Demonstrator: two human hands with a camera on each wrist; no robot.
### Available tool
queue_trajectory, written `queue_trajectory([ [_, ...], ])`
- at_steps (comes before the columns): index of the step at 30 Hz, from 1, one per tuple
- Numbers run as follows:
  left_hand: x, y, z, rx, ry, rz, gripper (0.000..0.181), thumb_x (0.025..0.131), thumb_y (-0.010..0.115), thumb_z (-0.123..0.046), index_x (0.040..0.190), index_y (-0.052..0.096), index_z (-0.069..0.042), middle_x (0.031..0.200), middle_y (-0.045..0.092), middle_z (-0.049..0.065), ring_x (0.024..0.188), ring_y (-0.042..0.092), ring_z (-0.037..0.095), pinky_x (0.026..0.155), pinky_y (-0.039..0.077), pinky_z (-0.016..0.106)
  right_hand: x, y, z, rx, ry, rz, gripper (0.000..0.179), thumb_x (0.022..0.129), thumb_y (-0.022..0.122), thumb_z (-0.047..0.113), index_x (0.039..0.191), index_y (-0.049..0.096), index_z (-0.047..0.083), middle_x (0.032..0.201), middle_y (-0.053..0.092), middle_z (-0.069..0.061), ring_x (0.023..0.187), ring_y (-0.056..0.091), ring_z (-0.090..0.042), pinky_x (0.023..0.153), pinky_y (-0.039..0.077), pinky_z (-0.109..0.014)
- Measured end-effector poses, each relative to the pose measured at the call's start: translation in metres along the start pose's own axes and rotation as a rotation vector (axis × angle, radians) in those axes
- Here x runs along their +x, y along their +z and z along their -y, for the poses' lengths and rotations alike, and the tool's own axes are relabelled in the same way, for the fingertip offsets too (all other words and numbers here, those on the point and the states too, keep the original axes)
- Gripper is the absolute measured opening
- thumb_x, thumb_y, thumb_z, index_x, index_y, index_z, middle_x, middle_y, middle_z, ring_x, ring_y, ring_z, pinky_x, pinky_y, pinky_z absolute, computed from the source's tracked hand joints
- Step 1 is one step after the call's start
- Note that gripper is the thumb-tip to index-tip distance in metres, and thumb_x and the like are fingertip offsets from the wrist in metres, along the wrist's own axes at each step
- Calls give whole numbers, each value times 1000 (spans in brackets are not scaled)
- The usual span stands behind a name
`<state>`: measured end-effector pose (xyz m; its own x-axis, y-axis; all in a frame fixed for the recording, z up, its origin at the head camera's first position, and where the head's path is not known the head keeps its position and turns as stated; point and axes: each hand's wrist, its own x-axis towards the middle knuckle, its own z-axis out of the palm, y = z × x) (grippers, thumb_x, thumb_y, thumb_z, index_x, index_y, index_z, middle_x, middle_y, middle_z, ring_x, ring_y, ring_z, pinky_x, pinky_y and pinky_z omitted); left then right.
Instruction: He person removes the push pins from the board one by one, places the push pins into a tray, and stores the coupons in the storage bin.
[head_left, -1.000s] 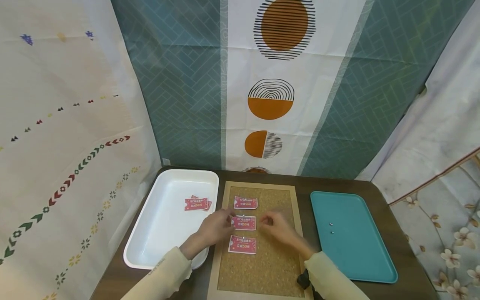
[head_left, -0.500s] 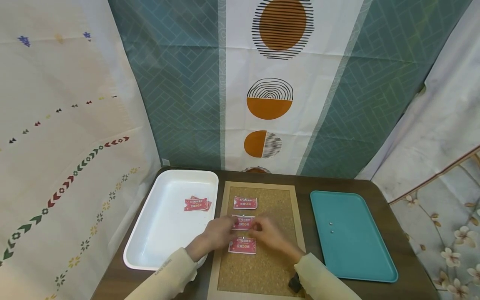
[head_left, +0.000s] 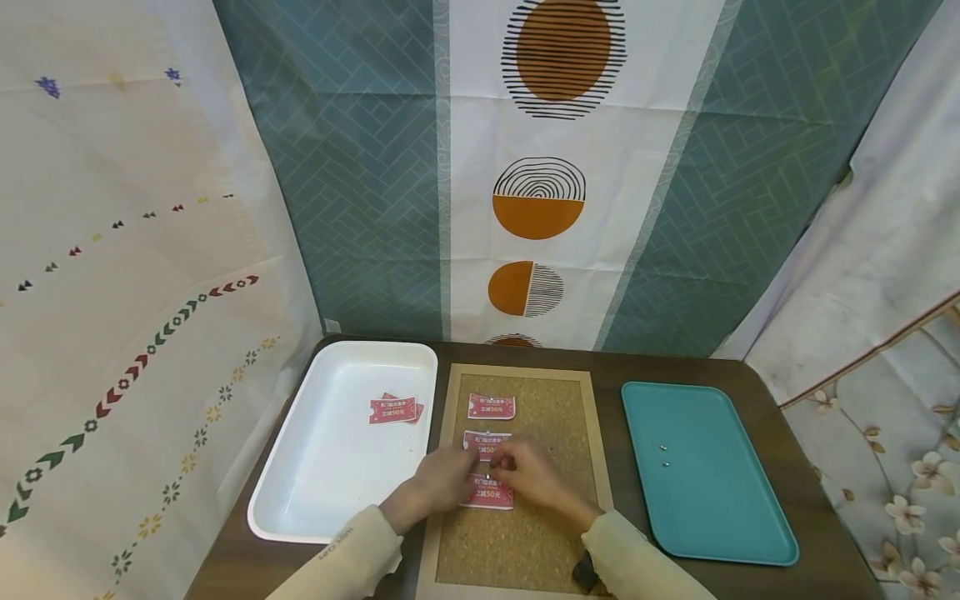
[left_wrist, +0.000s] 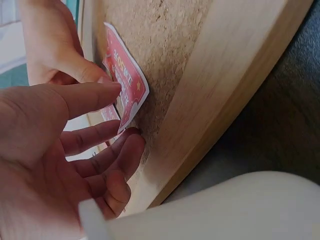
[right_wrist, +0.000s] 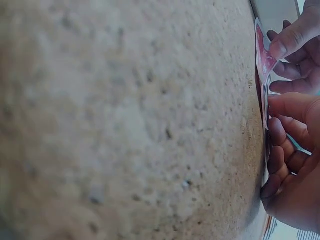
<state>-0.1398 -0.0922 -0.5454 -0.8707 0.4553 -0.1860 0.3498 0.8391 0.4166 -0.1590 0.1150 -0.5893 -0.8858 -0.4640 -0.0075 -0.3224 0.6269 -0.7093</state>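
Note:
Three red coupons are pinned in a column on the cork board: a top coupon, a middle coupon and the lowest coupon. My left hand pinches the upper left part of the lowest coupon, whose edge stands away from the cork. Close by, my right hand has its bent fingertips at that coupon's top edge, near a small silvery pin. Whether those fingers grip paper, pin or nothing is hidden. Both hands cover parts of the lower two coupons.
The cork board has a wooden frame and lies on a dark table. To its left stands a white tray with overlapping red coupons. On the right, a teal tray holds two small pins.
Both hands have come down and inward from beside the middle coupon to the top edge of the lowest one. The trays and their contents have not moved.

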Motion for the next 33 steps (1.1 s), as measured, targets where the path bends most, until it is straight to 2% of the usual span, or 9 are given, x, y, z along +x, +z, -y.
queue_trajectory([
  [10,-2,5,-2,-37,-5,14,22,91,79,-17,107,67,-9,79,56,-3,65,52,9,57,45,26,0,4,1,-35,15,0,6,95,78,12,96,76,18,88,62,10,81,54,-7,71,47,-24],
  [20,-4,6,-3,-64,-13,18,21,98,73,-16,116,67,-8,83,59,-4,68,53,8,59,47,25,1,5,2,-62,27,1,5,95,78,15,96,76,18,88,61,10,82,53,-7,72,46,-25],
  [26,-6,6,-3,-68,4,-3,21,99,72,-15,118,68,-7,86,61,-2,71,55,8,62,48,25,0,4,5,-76,-1,-8,6,94,78,13,95,76,19,87,61,12,82,53,-6,73,45,-25],
  [33,-9,10,-3,-62,20,-53,13,99,70,-12,111,67,-8,86,62,1,72,55,9,62,49,26,1,6,7,-108,-17,7,7,94,79,14,93,77,21,85,63,15,82,54,-6,77,46,-27],
])
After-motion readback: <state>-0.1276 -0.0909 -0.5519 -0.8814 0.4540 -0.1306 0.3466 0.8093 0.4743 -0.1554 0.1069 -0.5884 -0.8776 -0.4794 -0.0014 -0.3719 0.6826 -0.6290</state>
